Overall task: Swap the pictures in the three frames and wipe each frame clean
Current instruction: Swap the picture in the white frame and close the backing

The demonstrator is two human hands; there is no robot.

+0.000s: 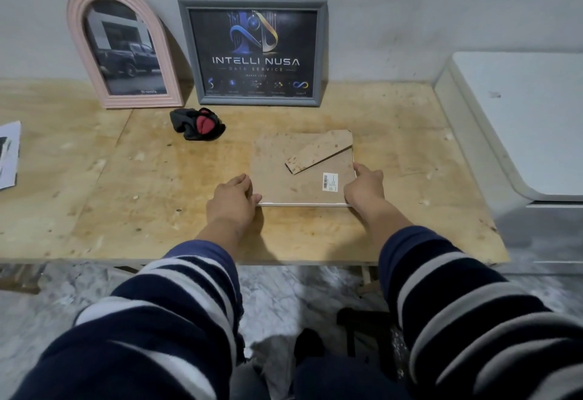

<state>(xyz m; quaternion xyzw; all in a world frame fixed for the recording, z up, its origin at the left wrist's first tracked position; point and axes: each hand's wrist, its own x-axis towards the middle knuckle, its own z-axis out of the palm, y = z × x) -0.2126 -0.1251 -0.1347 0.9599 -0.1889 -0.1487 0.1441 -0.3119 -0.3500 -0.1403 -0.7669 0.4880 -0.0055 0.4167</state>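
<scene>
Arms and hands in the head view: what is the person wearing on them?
Both arms wear thick, soft-looking sleeves, dark navy with wide white stripes going round. The left sleeve and right sleeve stop above the wrists. The left hand and right hand are bare: no gloves.

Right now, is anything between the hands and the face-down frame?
Nothing visible: the left hand and right hand already hold the face-down frame at its near corners. The cloth lies apart, behind it.

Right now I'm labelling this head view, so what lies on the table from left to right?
White paper sheet at the table's left edge → pink arched picture frame → black and red cloth → grey rectangular picture frame → face-down frame with brown backing board.
</scene>
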